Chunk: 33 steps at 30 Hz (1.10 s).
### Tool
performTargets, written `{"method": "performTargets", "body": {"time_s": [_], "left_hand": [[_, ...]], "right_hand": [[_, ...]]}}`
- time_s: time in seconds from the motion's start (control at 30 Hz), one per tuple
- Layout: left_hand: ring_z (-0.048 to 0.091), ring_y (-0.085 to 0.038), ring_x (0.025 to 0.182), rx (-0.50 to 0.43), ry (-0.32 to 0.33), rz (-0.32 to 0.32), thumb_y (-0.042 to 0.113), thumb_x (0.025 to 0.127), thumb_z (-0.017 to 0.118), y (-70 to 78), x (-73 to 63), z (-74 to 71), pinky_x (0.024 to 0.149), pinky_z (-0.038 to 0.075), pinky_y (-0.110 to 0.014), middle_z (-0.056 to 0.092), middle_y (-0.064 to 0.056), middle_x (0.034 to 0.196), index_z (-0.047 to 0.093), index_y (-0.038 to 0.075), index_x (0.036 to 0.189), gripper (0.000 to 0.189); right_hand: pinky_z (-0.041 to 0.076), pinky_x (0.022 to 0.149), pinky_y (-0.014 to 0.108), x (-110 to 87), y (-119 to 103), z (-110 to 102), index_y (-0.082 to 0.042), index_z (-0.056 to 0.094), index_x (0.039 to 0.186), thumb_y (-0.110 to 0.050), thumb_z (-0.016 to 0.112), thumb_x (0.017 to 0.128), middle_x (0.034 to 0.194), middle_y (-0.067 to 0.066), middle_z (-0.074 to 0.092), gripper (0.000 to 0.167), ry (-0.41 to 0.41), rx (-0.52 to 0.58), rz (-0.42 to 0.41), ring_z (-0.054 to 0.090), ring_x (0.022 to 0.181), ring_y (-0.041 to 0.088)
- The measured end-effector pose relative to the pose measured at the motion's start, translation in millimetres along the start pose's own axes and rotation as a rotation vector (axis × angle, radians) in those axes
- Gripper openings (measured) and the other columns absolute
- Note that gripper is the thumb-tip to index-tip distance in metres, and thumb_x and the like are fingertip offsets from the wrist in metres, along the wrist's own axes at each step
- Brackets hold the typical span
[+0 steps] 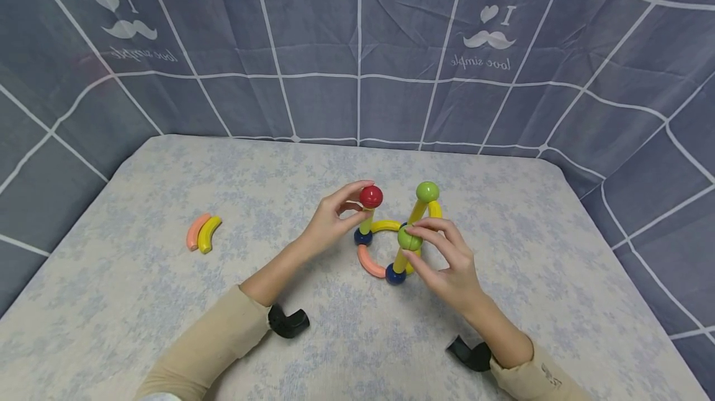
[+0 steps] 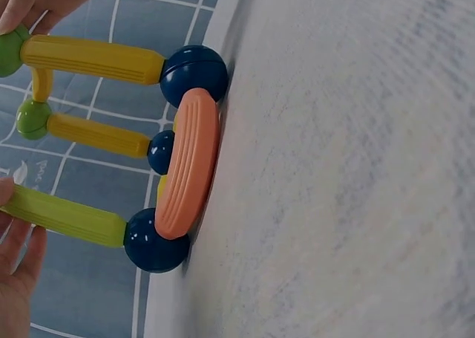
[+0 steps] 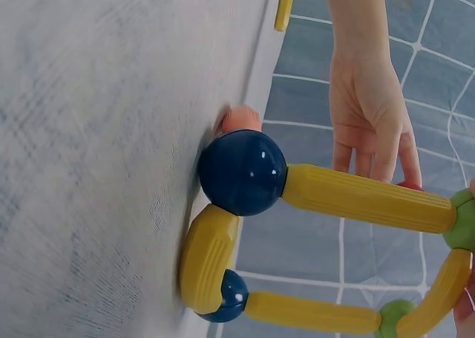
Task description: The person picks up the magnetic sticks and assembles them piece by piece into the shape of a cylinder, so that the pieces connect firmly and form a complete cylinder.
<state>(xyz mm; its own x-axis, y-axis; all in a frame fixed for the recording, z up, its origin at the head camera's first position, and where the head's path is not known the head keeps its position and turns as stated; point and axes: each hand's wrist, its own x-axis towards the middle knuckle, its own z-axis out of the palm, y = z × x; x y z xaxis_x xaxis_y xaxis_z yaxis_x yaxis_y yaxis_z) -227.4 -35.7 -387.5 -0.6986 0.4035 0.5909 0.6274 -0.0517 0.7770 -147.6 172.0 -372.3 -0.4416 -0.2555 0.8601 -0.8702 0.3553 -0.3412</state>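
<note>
A frame of toy magnetic sticks and balls stands on the table. Its base has navy balls [image 2: 194,74] joined by a coral curved stick [image 2: 190,163] and yellow curved sticks [image 3: 208,260]. My left hand [image 1: 334,215] holds a red ball [image 1: 371,197] atop an upright lime stick [image 2: 67,215]. On the right, my right hand [image 1: 451,261] pinches a green ball [image 1: 406,238] between thumb and fingers, on top of a yellow stick [image 3: 367,198]. Behind it, another green ball [image 1: 427,192] caps a second yellow stick [image 2: 96,134]. A yellow curved stick [image 3: 438,293] links both green balls.
Two loose curved sticks, one coral [image 1: 197,231] and one yellow [image 1: 209,234], lie side by side on the left of the table [image 1: 139,301]. Black curved pieces [image 1: 287,321] show by both wrists. A blue-grey cloth [image 1: 318,35] with white lines hangs behind the table.
</note>
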Motion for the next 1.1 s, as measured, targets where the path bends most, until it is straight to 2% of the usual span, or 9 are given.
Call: {"method": "performTargets", "body": {"time_s": [0.37, 0.47, 0.53, 0.63, 0.7, 0.83, 0.9, 0.97, 1.1], "left_hand": [[0.059, -0.027, 0.094, 0.041, 0.011, 0.014, -0.010, 0.078, 0.065, -2.8, -3.0, -1.8, 0.078, 0.052, -0.038, 0.062, -0.020, 0.107, 0.044, -0.004, 0.131, 0.057], [0.059, -0.027, 0.097, 0.073, 0.007, -0.005, -0.007, 0.078, 0.067, -1.7, -8.1, -7.4, 0.079, 0.051, -0.037, 0.061, -0.018, 0.110, 0.043, -0.003, 0.132, 0.059], [0.058, -0.028, 0.100, 0.100, 0.013, -0.013, -0.006, 0.078, 0.067, -0.1, -13.2, -16.2, 0.081, 0.050, -0.039, 0.060, -0.018, 0.112, 0.043, -0.002, 0.132, 0.059], [0.056, -0.032, 0.101, 0.156, 0.056, -0.022, -0.009, 0.077, 0.067, 8.0, -22.9, -38.2, 0.082, 0.048, -0.045, 0.058, -0.021, 0.112, 0.045, -0.006, 0.129, 0.057], [0.055, -0.033, 0.100, 0.206, 0.115, -0.026, -0.013, 0.076, 0.066, 15.9, -30.9, -57.5, 0.082, 0.048, -0.045, 0.058, -0.026, 0.110, 0.047, -0.010, 0.125, 0.053], [0.055, -0.019, 0.098, 0.329, 0.256, -0.066, -0.019, 0.073, 0.063, 28.4, -53.9, -101.9, 0.083, 0.046, -0.031, 0.055, -0.031, 0.106, 0.049, -0.015, 0.119, 0.047], [0.053, -0.009, 0.099, 0.382, 0.317, -0.105, -0.018, 0.075, 0.062, 27.5, -68.9, -125.2, 0.083, 0.044, -0.021, 0.057, -0.026, 0.107, 0.050, -0.013, 0.119, 0.046], [0.050, -0.001, 0.099, 0.435, 0.366, -0.154, -0.016, 0.077, 0.063, 22.4, -85.5, -147.6, 0.083, 0.041, -0.015, 0.059, -0.013, 0.109, 0.051, -0.010, 0.121, 0.046], [0.046, 0.006, 0.098, 0.575, 0.421, -0.254, -0.010, 0.078, 0.065, 17.3, -115.5, -181.0, 0.081, 0.037, -0.010, 0.054, 0.015, 0.108, 0.053, -0.003, 0.123, 0.047]], "right_hand": [[0.042, 0.089, 0.020, 2.7, 4.3, -2.2, 0.007, 0.064, 0.097, -0.026, 0.061, 0.088, 0.099, 0.022, 0.056, 0.034, -0.029, 0.013, -0.016, 0.052, 0.095, 0.027], [0.040, 0.090, 0.023, 3.3, 7.7, -3.4, 0.007, 0.064, 0.096, -0.027, 0.060, 0.089, 0.098, 0.022, 0.056, 0.035, -0.050, 0.022, -0.036, 0.052, 0.095, 0.027], [0.038, 0.091, 0.025, 4.6, 10.4, -4.9, 0.007, 0.064, 0.095, -0.028, 0.059, 0.089, 0.097, 0.022, 0.057, 0.036, -0.072, 0.034, -0.055, 0.051, 0.095, 0.027], [0.036, 0.090, 0.028, 8.2, 14.4, -8.6, 0.007, 0.063, 0.095, -0.029, 0.058, 0.090, 0.097, 0.021, 0.057, 0.037, -0.110, 0.065, -0.086, 0.051, 0.093, 0.026], [0.036, 0.089, 0.029, 11.1, 17.0, -11.7, 0.007, 0.063, 0.096, -0.029, 0.058, 0.090, 0.098, 0.020, 0.057, 0.037, -0.133, 0.091, -0.094, 0.051, 0.094, 0.025], [0.038, 0.089, 0.027, 17.9, 24.5, -19.1, 0.010, 0.062, 0.097, -0.029, 0.057, 0.091, 0.099, 0.020, 0.058, 0.039, -0.141, 0.120, -0.072, 0.052, 0.098, 0.022], [0.040, 0.091, 0.025, 21.5, 30.4, -23.2, 0.011, 0.062, 0.097, -0.030, 0.056, 0.091, 0.099, 0.022, 0.057, 0.042, -0.122, 0.111, -0.038, 0.052, 0.101, 0.020], [0.041, 0.091, 0.024, 25.0, 36.6, -27.9, 0.012, 0.061, 0.098, -0.028, 0.056, 0.091, 0.101, 0.025, 0.056, 0.041, -0.106, 0.093, 0.011, 0.052, 0.103, 0.018], [0.039, 0.095, 0.022, 41.2, 29.8, -35.5, 0.015, 0.059, 0.100, -0.006, 0.059, 0.088, 0.103, 0.029, 0.054, 0.023, -0.108, 0.050, 0.120, 0.051, 0.107, 0.018]]}}
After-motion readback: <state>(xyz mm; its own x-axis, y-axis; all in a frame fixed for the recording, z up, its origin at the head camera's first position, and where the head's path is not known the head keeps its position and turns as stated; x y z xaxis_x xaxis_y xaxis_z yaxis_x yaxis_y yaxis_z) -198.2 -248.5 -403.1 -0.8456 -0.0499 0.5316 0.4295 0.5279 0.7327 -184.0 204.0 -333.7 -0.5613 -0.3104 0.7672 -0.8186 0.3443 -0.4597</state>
